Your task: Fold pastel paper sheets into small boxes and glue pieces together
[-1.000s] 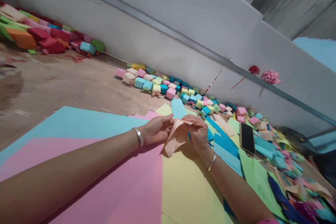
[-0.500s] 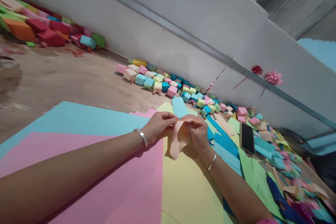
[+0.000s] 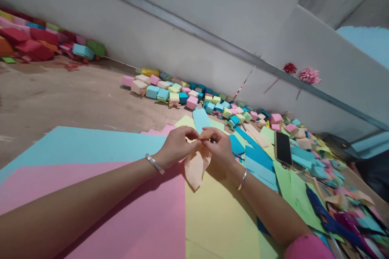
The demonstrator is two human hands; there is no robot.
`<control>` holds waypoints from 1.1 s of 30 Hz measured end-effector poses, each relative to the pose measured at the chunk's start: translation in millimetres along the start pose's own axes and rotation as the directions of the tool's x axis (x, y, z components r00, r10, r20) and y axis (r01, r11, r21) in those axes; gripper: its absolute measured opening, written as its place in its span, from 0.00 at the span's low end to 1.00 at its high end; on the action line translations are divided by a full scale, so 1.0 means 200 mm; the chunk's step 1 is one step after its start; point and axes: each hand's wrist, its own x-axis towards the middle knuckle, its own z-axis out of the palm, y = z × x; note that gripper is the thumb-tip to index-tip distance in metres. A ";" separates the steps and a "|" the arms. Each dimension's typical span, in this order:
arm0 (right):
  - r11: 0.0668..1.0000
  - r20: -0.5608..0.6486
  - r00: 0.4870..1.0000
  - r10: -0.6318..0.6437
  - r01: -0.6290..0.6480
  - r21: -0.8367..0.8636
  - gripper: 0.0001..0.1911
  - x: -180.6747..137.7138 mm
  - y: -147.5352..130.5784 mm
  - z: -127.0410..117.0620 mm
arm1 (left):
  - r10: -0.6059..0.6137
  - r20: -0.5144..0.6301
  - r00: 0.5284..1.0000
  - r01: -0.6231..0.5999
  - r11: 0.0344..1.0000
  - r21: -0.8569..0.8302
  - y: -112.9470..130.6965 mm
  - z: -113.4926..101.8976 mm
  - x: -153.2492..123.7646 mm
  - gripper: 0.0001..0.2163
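Between my two hands is a piece of peach paper [image 3: 196,170], folded at its upper end and hanging down to a point. My left hand [image 3: 179,142] pinches that upper end between thumb and finger. From the other side my right hand [image 3: 217,143] grips the same folded edge, its fingertips almost touching the left ones. Below them lie a large pink sheet [image 3: 127,210] and a yellow sheet [image 3: 221,214]. A light blue paper strip [image 3: 201,119] lies just beyond my fingers.
Small coloured paper boxes [image 3: 191,102] line the wall. On the right are a phone [image 3: 282,147], blue paper pieces [image 3: 261,162], a dark blue glue gun [image 3: 325,214] and heaped scraps [image 3: 334,170]. A light blue sheet [image 3: 100,143] spreads to the left.
My right hand has turned inward and come closer to the left, its fingers now over the fold. The hanging peach flap has swung to face me more. The camera view has shifted slightly.
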 end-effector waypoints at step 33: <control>0.941 0.039 0.997 -0.074 0.057 0.333 0.08 0.02 0.03 0.00 | 0.250 -0.163 0.955 -0.220 0.959 0.180 0.01 -0.03 0.01 0.06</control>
